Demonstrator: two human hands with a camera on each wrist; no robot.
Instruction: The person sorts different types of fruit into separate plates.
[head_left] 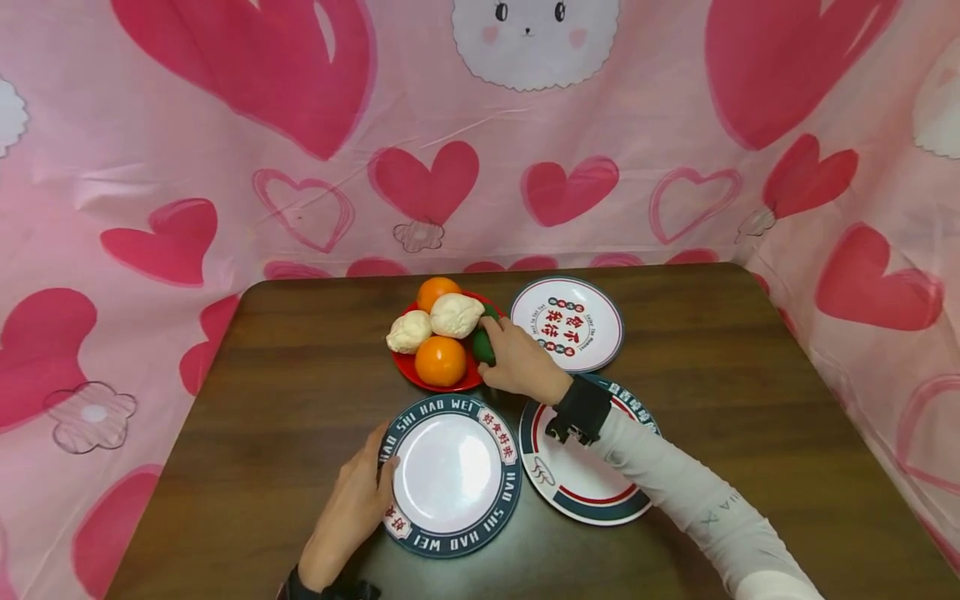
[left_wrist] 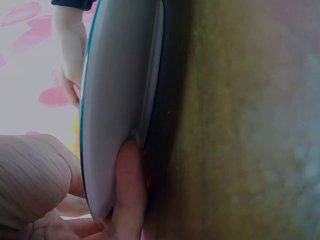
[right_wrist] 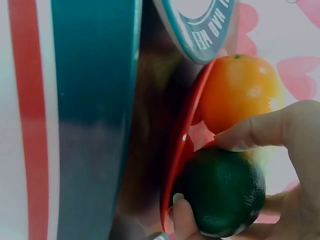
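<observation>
My left hand (head_left: 354, 493) holds the near left edge of a white plate with a dark teal rim (head_left: 512, 487). In the left wrist view its thumb side is over the rim and a finger (left_wrist: 131, 187) lies under the plate's raised underside (left_wrist: 117, 70). My right hand (head_left: 521, 358) grips a dark green, rounded fruit (right_wrist: 222, 192) at the right side of a red plate (right_wrist: 176, 150). The fruit is partly hidden by the fingers. Also on the red plate are two oranges (head_left: 440, 362) and two cream-coloured, lumpy pieces (head_left: 457, 315).
Beneath my right forearm lies a white plate with red and teal bands (head_left: 592, 500). Behind it, a white plate with red characters (head_left: 600, 321) stands on the dark wooden table (head_left: 285, 367). A pink heart-print cloth (head_left: 495, 108) hangs behind the table.
</observation>
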